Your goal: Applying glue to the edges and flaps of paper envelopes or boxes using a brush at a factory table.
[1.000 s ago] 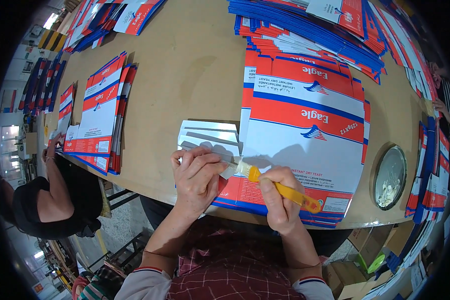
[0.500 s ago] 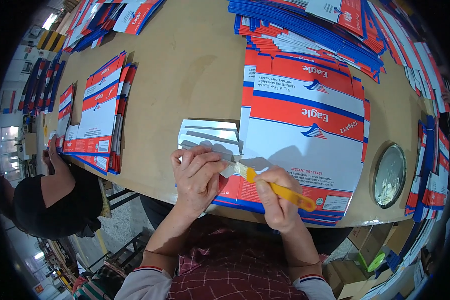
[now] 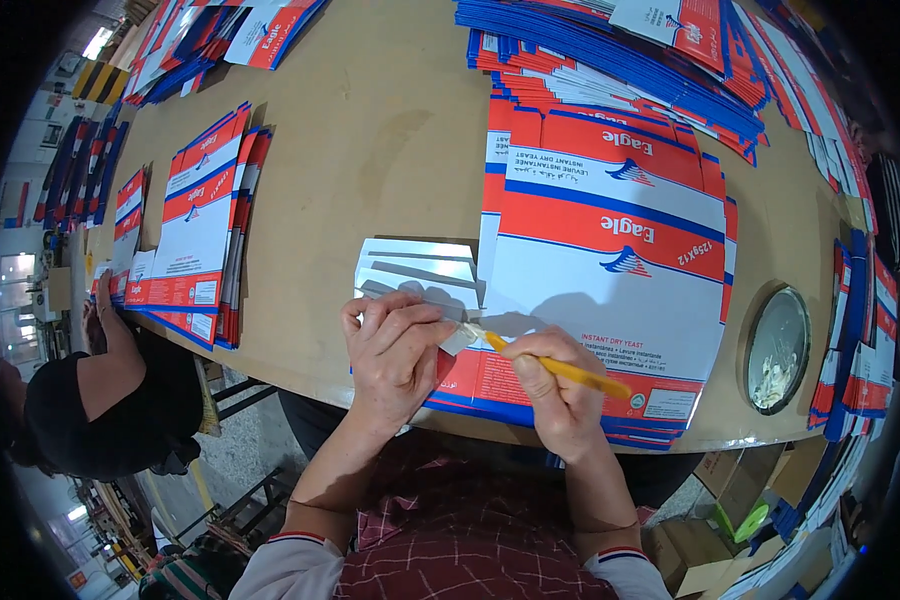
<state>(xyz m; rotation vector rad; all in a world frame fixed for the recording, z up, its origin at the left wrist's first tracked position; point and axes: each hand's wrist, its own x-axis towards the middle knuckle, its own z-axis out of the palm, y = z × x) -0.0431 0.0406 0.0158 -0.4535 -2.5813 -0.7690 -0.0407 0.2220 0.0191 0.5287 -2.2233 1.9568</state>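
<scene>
Head view: brush [image 3: 560,368] tip points upper-left, handle lower-right

The left hand [image 3: 395,345] lies flat, palm down, on the grey flaps [image 3: 420,275] of a flattened carton [image 3: 610,260] printed red, white and blue, which tops a stack at the near edge of the brown tabletop [image 3: 370,130]. The right hand [image 3: 560,395] grips a yellow-handled brush [image 3: 545,362], its bristle tip touching the flap just beside the left fingers [image 3: 440,325]. A round tin [image 3: 778,350] sits near the right edge. More carton stacks [image 3: 195,230] lie to the left, where another person [image 3: 100,400] leans at the tabletop.
</scene>
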